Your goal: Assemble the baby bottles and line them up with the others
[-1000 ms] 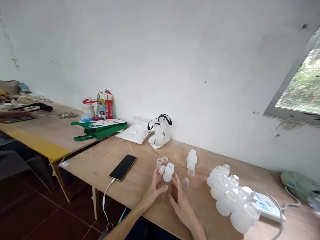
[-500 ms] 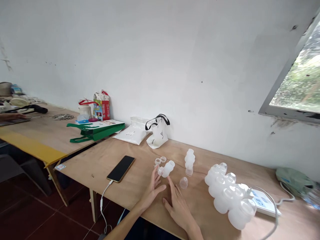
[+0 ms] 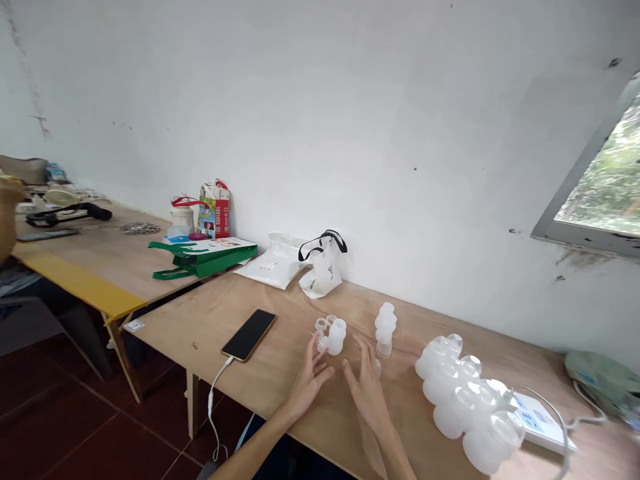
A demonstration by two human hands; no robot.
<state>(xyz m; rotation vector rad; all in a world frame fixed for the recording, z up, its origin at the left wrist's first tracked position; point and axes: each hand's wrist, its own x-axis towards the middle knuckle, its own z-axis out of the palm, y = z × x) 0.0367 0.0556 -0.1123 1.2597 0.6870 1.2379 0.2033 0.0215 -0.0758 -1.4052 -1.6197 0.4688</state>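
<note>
A small, milky-white bottle (image 3: 337, 339) with a rounded, bulging body stands on the wooden table (image 3: 240, 413). At its left side is a small clear plastic piece (image 3: 323, 343), where the fingertips of my left hand (image 3: 307, 383) are; whether they touch it I cannot tell. My left fingers are spread, with nothing gripped in them. Right of the bottle, my right hand (image 3: 367, 387) hovers with its fingers apart and holds nothing. It mostly hides a clear dome cap (image 3: 379, 368). Clear rings (image 3: 321, 325) lie just behind the bottle.
Another white bottle group (image 3: 385, 323) with a clear cap lies farther back. A cluster of white bottles (image 3: 463, 400) sits right, beside a power strip (image 3: 540, 420). A phone (image 3: 249, 335) on a cable lies left. Bags (image 3: 323, 277) rest by the wall.
The bottle has gone from tilted to upright. My right hand has moved away from it to the right and now covers most of the dome cap. The view has shifted slightly left.
</note>
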